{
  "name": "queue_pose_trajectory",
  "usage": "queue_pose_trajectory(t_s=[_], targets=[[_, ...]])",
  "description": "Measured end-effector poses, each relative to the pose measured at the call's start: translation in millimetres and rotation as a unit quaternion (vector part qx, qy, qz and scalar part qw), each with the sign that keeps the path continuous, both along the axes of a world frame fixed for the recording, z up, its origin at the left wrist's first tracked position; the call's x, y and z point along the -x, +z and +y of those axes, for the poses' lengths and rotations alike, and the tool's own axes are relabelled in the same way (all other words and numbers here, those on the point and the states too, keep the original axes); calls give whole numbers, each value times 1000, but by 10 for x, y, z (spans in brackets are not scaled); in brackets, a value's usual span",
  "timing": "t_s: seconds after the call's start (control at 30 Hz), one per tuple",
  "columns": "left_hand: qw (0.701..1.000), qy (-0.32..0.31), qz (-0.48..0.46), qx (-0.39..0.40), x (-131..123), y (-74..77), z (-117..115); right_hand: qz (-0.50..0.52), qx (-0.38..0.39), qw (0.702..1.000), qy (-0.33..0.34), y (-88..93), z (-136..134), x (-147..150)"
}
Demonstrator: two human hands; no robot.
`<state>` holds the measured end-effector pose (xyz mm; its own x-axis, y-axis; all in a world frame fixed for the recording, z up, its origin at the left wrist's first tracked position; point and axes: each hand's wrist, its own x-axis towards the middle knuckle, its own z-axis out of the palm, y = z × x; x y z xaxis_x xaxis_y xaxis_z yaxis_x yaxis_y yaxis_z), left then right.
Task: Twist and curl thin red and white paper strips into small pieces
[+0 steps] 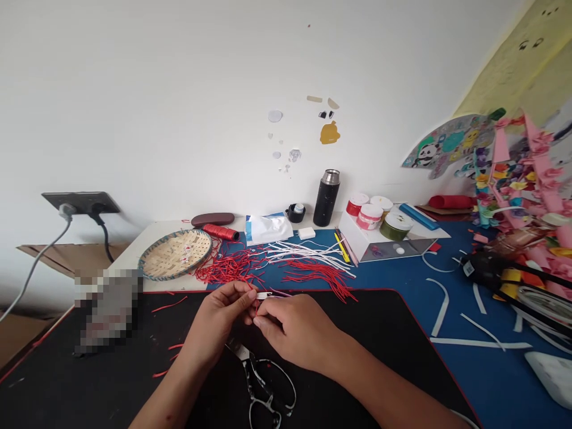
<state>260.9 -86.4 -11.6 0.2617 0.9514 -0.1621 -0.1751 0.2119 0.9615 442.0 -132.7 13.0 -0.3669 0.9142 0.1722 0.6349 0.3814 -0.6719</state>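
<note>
My left hand (218, 316) and my right hand (292, 329) meet above a black desk mat (102, 387), their fingertips pinching a small white paper strip (263, 295) with a thin red strand at its end. Just below my hands lie black-handled scissors (263, 381), partly hidden under my right wrist. Beyond my fingers spread loose bundles of red thread strands (230, 268) (322, 280) and a pile of long white paper strips (304, 253).
A round woven bamboo tray (175, 254) and a red thread spool (221, 232) sit at the back left. Paint jars (369, 210), a black flask (326, 198) and a tissue pack (268, 229) stand behind. Colourful paper crafts (522, 196) crowd the right side, beside a blue mat (482, 369).
</note>
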Motion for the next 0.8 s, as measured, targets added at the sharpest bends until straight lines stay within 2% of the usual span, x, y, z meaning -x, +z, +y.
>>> queue_pose_trajectory(t_s=[0.27,0.5,0.63,0.8], targets=[[996,-26,73,-38,-36,26,-41,-7,-36,998,-40,-19,53,-69],[996,-78,36,-9,-67,53,-90,-26,-45,995,-86,-41,157,-193],[995,-101,-4,11,-61,69,-119,50,28,996,-63,-41,200,-252],[994,-65,-80,46,-48,85,-133,163,153,974,-27,-91,201,-235]])
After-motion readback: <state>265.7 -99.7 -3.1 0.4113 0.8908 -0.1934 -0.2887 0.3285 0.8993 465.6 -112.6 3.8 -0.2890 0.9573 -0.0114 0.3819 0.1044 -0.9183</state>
